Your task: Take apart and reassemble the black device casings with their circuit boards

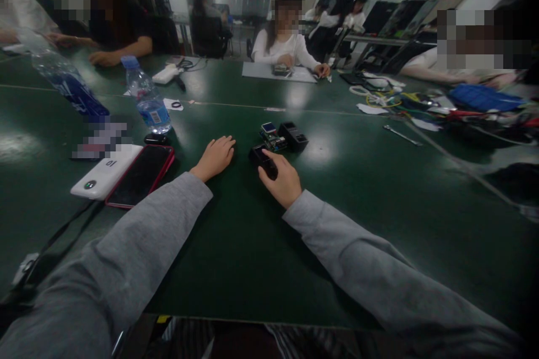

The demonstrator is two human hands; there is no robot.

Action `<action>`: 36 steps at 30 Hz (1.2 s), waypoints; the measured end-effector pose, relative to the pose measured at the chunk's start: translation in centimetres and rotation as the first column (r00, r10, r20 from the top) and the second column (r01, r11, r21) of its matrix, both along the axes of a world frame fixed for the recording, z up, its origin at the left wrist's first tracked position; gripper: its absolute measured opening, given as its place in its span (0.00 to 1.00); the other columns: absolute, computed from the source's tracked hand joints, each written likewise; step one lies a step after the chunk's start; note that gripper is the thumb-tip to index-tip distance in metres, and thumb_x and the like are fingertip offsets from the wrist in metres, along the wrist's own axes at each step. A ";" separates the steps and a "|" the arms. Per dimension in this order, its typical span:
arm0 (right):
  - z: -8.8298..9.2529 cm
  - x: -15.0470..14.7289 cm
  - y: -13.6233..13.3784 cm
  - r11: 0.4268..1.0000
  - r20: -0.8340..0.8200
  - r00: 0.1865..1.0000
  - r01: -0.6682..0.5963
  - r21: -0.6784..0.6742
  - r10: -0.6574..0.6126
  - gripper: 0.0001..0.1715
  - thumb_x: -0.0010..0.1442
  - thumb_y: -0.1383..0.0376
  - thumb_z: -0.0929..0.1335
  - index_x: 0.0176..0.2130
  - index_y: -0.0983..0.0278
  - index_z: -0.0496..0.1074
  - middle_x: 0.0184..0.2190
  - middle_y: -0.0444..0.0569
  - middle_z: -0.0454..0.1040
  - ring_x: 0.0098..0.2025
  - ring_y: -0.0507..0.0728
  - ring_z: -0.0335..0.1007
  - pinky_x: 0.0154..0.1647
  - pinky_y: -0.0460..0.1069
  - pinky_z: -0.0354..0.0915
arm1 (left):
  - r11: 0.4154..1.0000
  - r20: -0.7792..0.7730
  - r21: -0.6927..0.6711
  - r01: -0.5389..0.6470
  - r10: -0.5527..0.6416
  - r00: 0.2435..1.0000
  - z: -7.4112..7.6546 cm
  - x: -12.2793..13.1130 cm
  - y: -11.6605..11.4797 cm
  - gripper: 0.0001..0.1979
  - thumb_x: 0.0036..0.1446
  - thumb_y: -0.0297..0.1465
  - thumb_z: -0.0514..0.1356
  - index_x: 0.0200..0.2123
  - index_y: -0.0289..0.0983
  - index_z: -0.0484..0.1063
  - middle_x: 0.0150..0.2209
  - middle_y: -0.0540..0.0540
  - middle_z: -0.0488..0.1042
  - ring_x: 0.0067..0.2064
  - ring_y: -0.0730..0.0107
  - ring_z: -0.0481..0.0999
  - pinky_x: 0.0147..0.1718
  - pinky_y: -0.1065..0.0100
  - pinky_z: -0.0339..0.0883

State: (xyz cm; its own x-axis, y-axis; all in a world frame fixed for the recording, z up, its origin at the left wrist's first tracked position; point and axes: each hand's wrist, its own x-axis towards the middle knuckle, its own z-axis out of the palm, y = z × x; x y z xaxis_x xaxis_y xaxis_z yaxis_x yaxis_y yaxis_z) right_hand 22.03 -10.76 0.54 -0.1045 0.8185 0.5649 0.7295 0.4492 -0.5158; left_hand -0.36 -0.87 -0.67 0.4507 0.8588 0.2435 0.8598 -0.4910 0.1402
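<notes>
My left hand (214, 158) lies palm down on the dark green table (252, 247), fingers stretched out and holding nothing. My right hand (281, 178) is closed round a small black plastic part (261, 158) near the table's middle. Just beyond it sit a small green circuit board with a screen (272, 136) and a black open casing (293, 136). Both arms wear grey sleeves.
A phone in a red case (141, 174) and a white power bank (105, 173) lie at my left, with two water bottles (147, 98) behind. Other people sit round the table; cables and tools (400, 102) clutter the far right. A metal tool (401, 134) lies alone.
</notes>
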 end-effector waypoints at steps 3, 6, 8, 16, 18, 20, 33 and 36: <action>0.1 -0.1 -0.1 1.000 -0.005 1.000 0.006 0.030 -0.006 0.27 0.63 0.60 0.67 0.60 0.61 0.68 0.53 0.55 0.74 0.54 0.64 0.73 0.56 0.62 0.71 | 1.000 0.007 -0.006 0.003 -0.003 1.000 0.0 -0.1 0.0 0.24 0.73 0.33 0.45 0.66 0.33 0.62 0.69 0.40 0.61 0.70 0.55 0.59 0.68 0.48 0.54; 0.3 -0.1 -0.1 0.997 0.004 1.000 -0.002 0.071 0.001 0.27 0.63 0.60 0.66 0.60 0.62 0.68 0.52 0.56 0.74 0.54 0.64 0.72 0.56 0.62 0.71 | 1.000 0.007 -0.009 0.007 -0.007 1.000 0.0 -0.1 0.1 0.24 0.73 0.33 0.45 0.67 0.33 0.62 0.70 0.40 0.60 0.70 0.55 0.59 0.68 0.48 0.54; 0.5 -0.2 -0.2 0.996 0.015 1.000 0.001 0.092 -0.002 0.27 0.64 0.60 0.66 0.60 0.63 0.68 0.52 0.57 0.73 0.54 0.64 0.72 0.56 0.62 0.71 | 1.000 0.004 -0.014 0.006 -0.006 1.000 0.0 -0.1 0.1 0.24 0.73 0.33 0.45 0.67 0.33 0.62 0.70 0.39 0.60 0.70 0.55 0.59 0.68 0.48 0.54; 2.1 -0.8 -2.3 0.982 0.186 0.982 -0.065 0.175 0.032 0.29 0.64 0.59 0.66 0.64 0.58 0.65 0.63 0.56 0.66 0.62 0.68 0.65 0.61 0.66 0.64 | 0.999 0.004 -0.039 0.005 -0.005 1.000 0.3 -0.1 0.0 0.23 0.72 0.32 0.45 0.66 0.35 0.63 0.69 0.39 0.60 0.70 0.54 0.59 0.67 0.47 0.54; 2.3 -1.0 -2.9 0.981 0.231 0.970 -0.113 0.158 0.075 0.30 0.64 0.59 0.67 0.64 0.56 0.65 0.65 0.53 0.64 0.62 0.69 0.65 0.62 0.67 0.62 | 0.999 -0.010 -0.040 0.014 -0.014 1.000 0.5 -0.1 -0.2 0.24 0.72 0.32 0.45 0.66 0.34 0.63 0.70 0.39 0.60 0.70 0.54 0.59 0.67 0.47 0.54; 2.5 -1.0 -3.3 0.972 0.273 0.954 -0.173 0.158 0.125 0.29 0.64 0.59 0.67 0.63 0.55 0.66 0.66 0.52 0.64 0.61 0.68 0.66 0.61 0.66 0.62 | 0.999 -0.020 -0.042 0.026 -0.026 0.999 0.8 -0.1 -0.5 0.24 0.72 0.32 0.44 0.66 0.33 0.62 0.70 0.38 0.59 0.71 0.54 0.58 0.68 0.48 0.53; 1.4 -1.7 -2.0 0.950 0.409 0.869 -0.312 0.021 0.277 0.26 0.67 0.59 0.65 0.61 0.63 0.67 0.55 0.58 0.72 0.60 0.66 0.64 0.58 0.63 0.61 | 1.000 -0.014 -0.005 -0.014 0.013 1.000 0.1 0.2 0.1 0.23 0.71 0.31 0.46 0.66 0.35 0.63 0.69 0.40 0.61 0.70 0.56 0.60 0.68 0.50 0.54; 1.6 -1.7 -2.2 0.952 0.377 0.885 -0.305 0.025 0.274 0.24 0.69 0.57 0.64 0.61 0.62 0.68 0.56 0.57 0.71 0.61 0.66 0.62 0.59 0.63 0.60 | 1.000 -0.014 -0.004 -0.004 0.004 1.000 -0.1 0.1 0.3 0.23 0.72 0.31 0.46 0.66 0.35 0.63 0.69 0.40 0.61 0.70 0.55 0.60 0.67 0.49 0.54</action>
